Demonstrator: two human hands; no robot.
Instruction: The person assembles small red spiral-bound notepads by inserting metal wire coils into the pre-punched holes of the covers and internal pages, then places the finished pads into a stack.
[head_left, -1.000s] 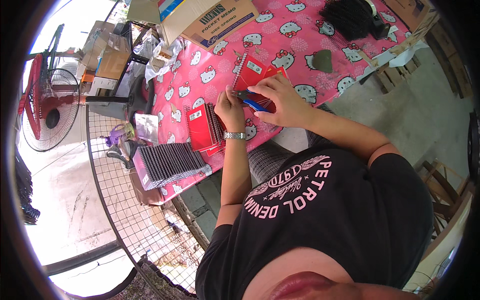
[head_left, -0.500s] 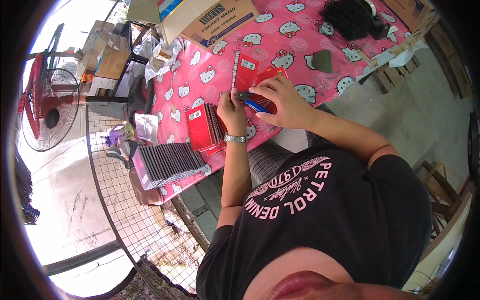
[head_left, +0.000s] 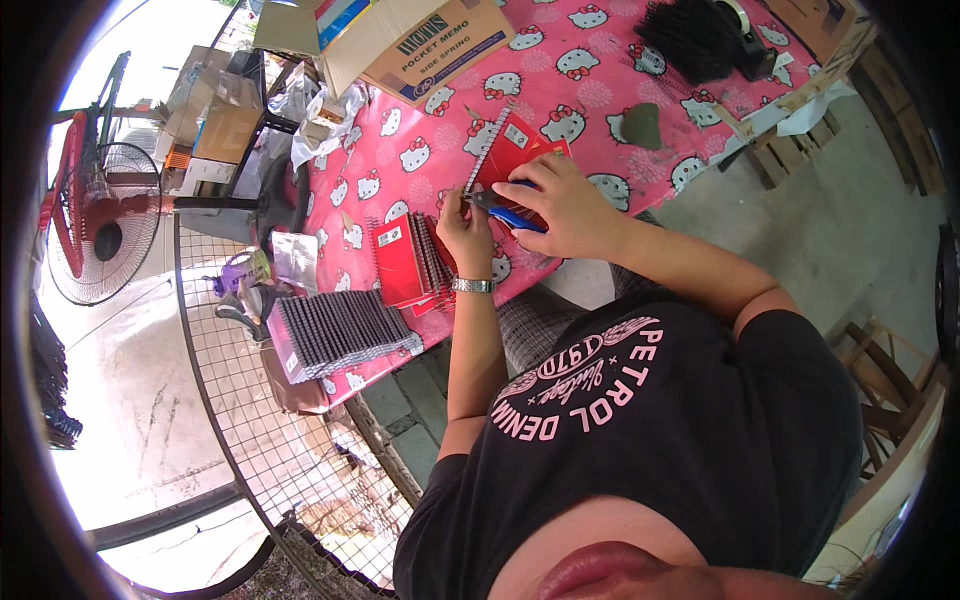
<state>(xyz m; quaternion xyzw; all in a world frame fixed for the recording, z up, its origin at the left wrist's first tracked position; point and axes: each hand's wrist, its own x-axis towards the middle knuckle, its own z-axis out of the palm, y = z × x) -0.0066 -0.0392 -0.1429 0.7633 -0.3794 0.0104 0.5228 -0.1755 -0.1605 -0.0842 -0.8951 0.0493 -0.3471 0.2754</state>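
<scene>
At centre frame your left hand (head_left: 468,228) pinches the near end of the red notebook's (head_left: 522,160) wire spiral (head_left: 487,147), whose long axis runs up the frame, away from you. Just right, your right hand (head_left: 566,208) clamps blue-handled pliers (head_left: 505,211), nose pointing left at that end, on the pink worktop (head_left: 640,60).

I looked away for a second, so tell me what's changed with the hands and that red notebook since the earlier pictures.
The red spiral notebook went from lying flat to tipped up on edge half a second ago and is lower again now, spiral side to the left. The left hand still pinches at the spiral; the right hand still holds the blue-handled pliers. The stack of red notebooks stayed put.
</scene>
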